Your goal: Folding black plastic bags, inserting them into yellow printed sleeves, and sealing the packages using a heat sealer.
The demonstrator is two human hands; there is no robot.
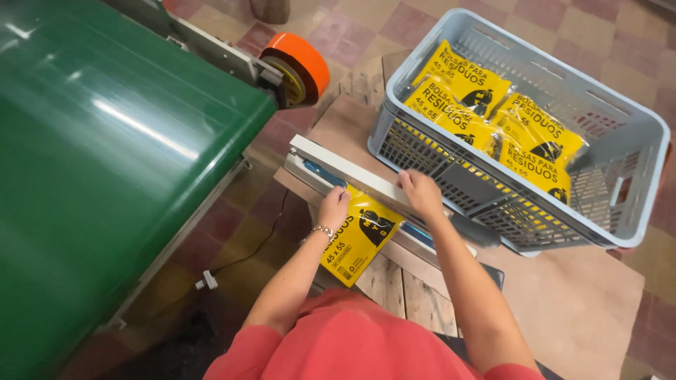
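A yellow plastic packet [360, 237] with black print lies with its top edge under the white arm of a heat sealer [352, 174]. My left hand [334, 207], with a bracelet on the wrist, holds the packet's left upper part against the sealer. My right hand [421, 193] presses down on the sealer arm just right of the packet. Both arms come out of red sleeves at the bottom of the view.
A grey slatted crate [637, 176] holding several similar yellow packets [493, 119] stands behind the sealer on a cardboard-covered wooden bench [563, 295]. A green conveyor belt [105, 155] with an orange end roller [299, 63] fills the left. A cable runs over the tiled floor.
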